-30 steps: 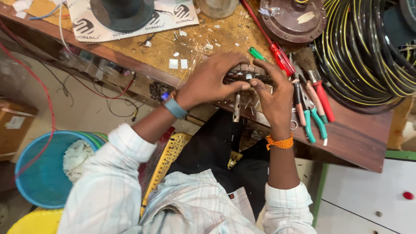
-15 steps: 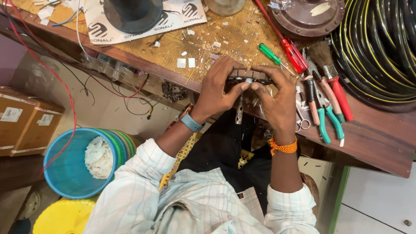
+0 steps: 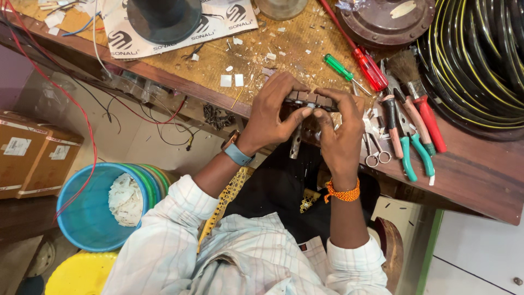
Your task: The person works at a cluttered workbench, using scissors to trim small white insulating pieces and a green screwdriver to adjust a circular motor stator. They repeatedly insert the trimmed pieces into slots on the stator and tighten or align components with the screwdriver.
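We look straight down on both hands working at the near edge of the worktop [image 3: 262, 49]. The left hand [image 3: 273, 112] comes in from the lower left, forearm angled up toward the edge, wrist carrying a blue band [image 3: 238, 154]. Its fingers [image 3: 284, 82] arch over the far side of a small dark block [image 3: 311, 99], with the thumb pressed against the near side, so the fingers are clenched on it. The right hand [image 3: 341, 131] rises almost vertically from below, an orange thread [image 3: 343, 193] around the wrist. Its fingers curl over the block's right end and the thumb meets the left thumb under it; this hand grips the block too.

The block sits between the two hands, right at the worktop edge. We cannot tell whether it rests on the wood or is lifted clear. A short metal strip [image 3: 296, 141] hangs down just below the thumbs.

Just right of the right hand lie scissors [image 3: 375, 153], teal-handled pliers [image 3: 414, 147] and a brush [image 3: 415, 93]. Beyond the block lie a green screwdriver [image 3: 339, 66] and a red one [image 3: 367, 64]. A blue bucket [image 3: 90, 218] stands on the floor to the left.
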